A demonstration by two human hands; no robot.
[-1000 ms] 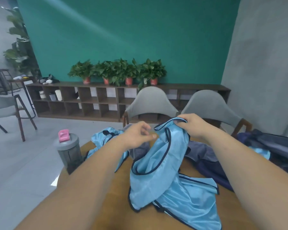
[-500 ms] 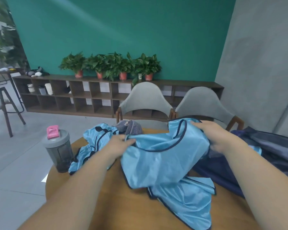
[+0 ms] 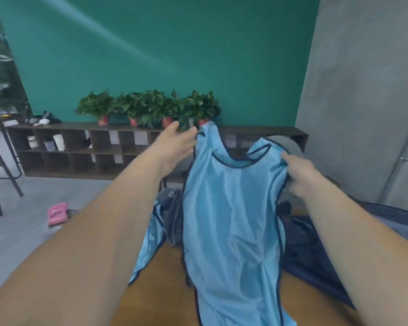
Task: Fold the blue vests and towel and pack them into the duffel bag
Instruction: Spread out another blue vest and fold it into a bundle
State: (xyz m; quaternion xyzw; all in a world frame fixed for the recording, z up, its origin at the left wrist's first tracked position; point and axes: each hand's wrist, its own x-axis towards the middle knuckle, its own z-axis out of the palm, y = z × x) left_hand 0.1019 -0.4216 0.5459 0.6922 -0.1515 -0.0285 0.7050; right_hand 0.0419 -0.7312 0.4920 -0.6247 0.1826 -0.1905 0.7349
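Note:
A light blue vest [image 3: 231,222] with dark trim hangs spread out in the air above the wooden table [image 3: 160,290]. My left hand [image 3: 174,144] pinches its left shoulder strap. My right hand [image 3: 299,172] grips the right shoulder strap. A second blue vest [image 3: 149,245] lies crumpled on the table behind my left forearm. A grey striped towel [image 3: 171,215] sits bunched beyond it. The dark navy duffel bag [image 3: 316,255] lies on the table at the right, partly hidden by my right arm.
A grey bottle with a pink lid [image 3: 57,214] stands at the table's left edge, mostly hidden by my arm. A grey chair [image 3: 290,143] is behind the table. A low wooden shelf [image 3: 80,149] with potted plants lines the green wall. A stool [image 3: 0,165] stands far left.
Both hands have raised the vest off the table and pulled its shoulders apart, so it now hangs open and flat. The view has tilted upward.

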